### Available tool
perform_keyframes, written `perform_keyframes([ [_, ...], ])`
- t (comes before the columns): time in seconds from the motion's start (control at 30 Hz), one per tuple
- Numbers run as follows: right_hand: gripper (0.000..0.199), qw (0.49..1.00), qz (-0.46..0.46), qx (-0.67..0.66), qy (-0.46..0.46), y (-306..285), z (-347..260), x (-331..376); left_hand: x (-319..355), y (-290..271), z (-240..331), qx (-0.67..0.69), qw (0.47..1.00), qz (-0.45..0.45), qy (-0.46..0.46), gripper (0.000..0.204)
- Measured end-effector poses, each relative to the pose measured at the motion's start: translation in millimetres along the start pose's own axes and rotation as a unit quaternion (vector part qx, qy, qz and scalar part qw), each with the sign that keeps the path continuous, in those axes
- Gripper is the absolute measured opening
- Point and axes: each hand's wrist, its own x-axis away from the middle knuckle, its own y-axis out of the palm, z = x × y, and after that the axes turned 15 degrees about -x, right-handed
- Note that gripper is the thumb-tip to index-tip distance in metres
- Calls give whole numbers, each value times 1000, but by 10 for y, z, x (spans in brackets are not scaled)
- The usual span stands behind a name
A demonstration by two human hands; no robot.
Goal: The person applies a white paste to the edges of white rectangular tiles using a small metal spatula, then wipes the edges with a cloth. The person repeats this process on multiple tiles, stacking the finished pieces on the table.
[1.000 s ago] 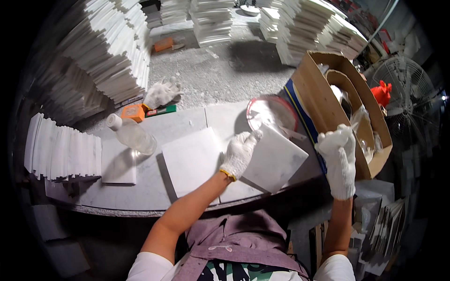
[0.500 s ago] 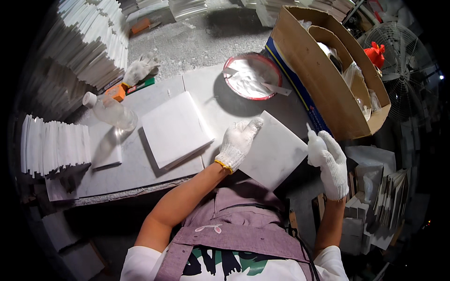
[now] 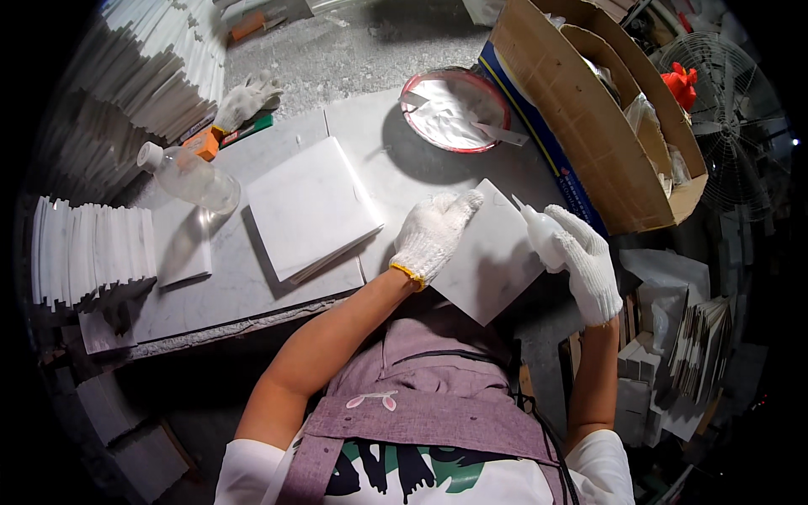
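Observation:
A square white tile (image 3: 495, 261) with faint grey veining lies turned cornerwise in front of me, its near corner reaching past the bench edge. My gloved left hand (image 3: 433, 236) grips the tile along its left edge, fingers near the far corner. In my gloved right hand (image 3: 587, 265) is a small white squeeze bottle (image 3: 543, 236) with a thin nozzle. The nozzle points up and left, just over the tile's far right edge; whether it touches the tile I cannot tell. Left of my left hand rests a stack of similar tiles (image 3: 311, 206).
Beyond the tile stands a red-rimmed bowl (image 3: 454, 109) of white paste with flat blades in it. A cardboard box (image 3: 589, 126) is at right. On the left are a clear bottle (image 3: 198, 181), a spare glove (image 3: 246, 101) and rows of upright tiles (image 3: 93, 252).
My right hand has brought the squeeze bottle up and left, so its nozzle now hangs over the tile's edge. My left hand keeps its grip on the tile. The whole view has shifted slightly.

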Motion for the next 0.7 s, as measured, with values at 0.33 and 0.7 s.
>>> perform_keyframes([
  [0.33,43,1000,13,-7,17,6,24,-66,29,-93,134,-29,999,-14,-10,38],
  [0.7,44,999,6,-28,27,26,20,-127,-6,-100,117,-11,998,-44,-36,37],
])
